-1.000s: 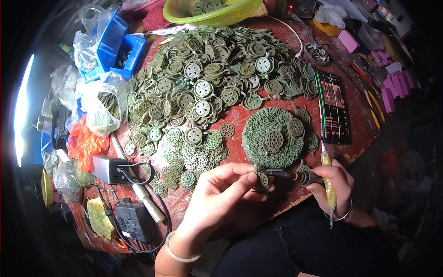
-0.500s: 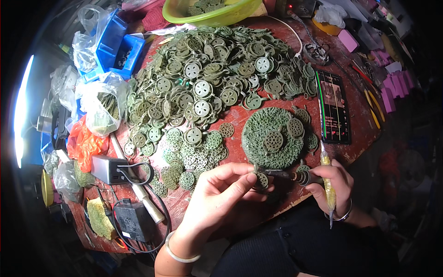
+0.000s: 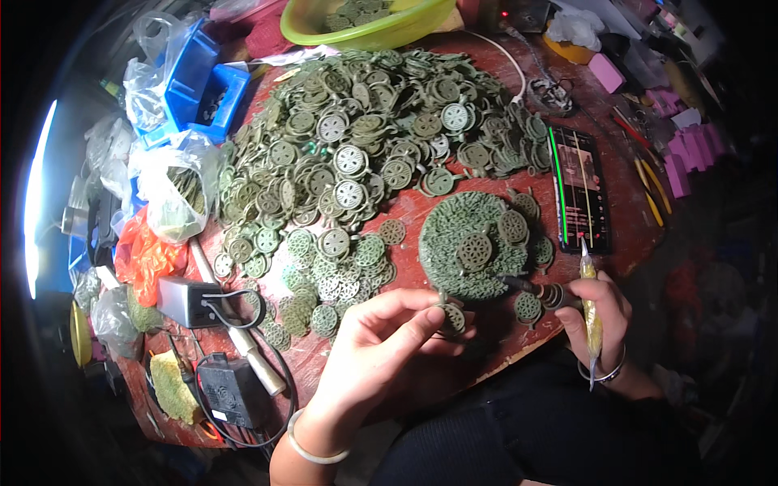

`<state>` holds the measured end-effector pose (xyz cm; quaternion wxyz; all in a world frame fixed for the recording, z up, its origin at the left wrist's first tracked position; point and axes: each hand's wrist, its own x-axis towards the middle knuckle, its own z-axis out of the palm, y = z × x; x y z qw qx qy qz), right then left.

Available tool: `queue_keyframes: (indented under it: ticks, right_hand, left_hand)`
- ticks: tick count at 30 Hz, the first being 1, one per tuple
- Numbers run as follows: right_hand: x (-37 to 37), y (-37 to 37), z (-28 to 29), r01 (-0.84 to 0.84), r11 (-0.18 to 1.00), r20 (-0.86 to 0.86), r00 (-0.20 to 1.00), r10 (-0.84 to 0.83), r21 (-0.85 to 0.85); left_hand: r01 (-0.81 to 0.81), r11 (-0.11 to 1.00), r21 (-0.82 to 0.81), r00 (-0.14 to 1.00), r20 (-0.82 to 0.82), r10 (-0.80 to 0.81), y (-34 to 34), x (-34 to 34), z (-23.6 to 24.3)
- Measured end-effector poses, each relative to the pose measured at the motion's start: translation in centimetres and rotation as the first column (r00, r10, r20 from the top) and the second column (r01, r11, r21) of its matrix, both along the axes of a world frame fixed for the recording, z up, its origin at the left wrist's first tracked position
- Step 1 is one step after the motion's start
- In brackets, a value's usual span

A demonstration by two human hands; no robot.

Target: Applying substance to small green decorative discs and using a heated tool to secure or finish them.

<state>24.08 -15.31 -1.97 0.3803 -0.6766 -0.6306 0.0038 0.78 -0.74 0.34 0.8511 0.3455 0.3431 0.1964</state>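
My left hand pinches a small green openwork disc pendant between thumb and fingers, near the table's front edge. To its right, my right hand grips a dark-handled tool like a soldering iron, its tip pointing left and apart from the pendant. A slim yellow-wrapped pick with pointed ends is held in the same hand. Behind both hands lies a rough round green pad, bearing a disc and another looped disc. One more disc rests by the iron.
A large heap of green pendants covers the red table's far middle; thin openwork discs lie before it. A phone stands at right. Grey box, cabled black adapter and blue bins are at left.
My right hand has moved right, drawing the iron's tip away from the pendant. My left hand still holds the pendant in nearly the same place. The view has shifted slightly.
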Motion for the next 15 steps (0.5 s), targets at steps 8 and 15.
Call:
queue_keyframes:
  ticks: [8, 15]
  right_hand:
    - [1.32, -0.49, 0.39, 0.023, 0.999, 0.077, 0.997, -0.020, -0.037]
    - [1.36, -0.59, 0.27, 0.047, 0.998, 0.072, 0.996, -0.044, -0.048]
  left_hand:
    - [0.040, 0.999, -0.014, 0.999, 0.009, -0.040, 0.13, -0.22, 0.17]
    - [0.043, 0.999, -0.006, 0.999, -0.006, -0.043, 0.11, -0.07, 0.21]
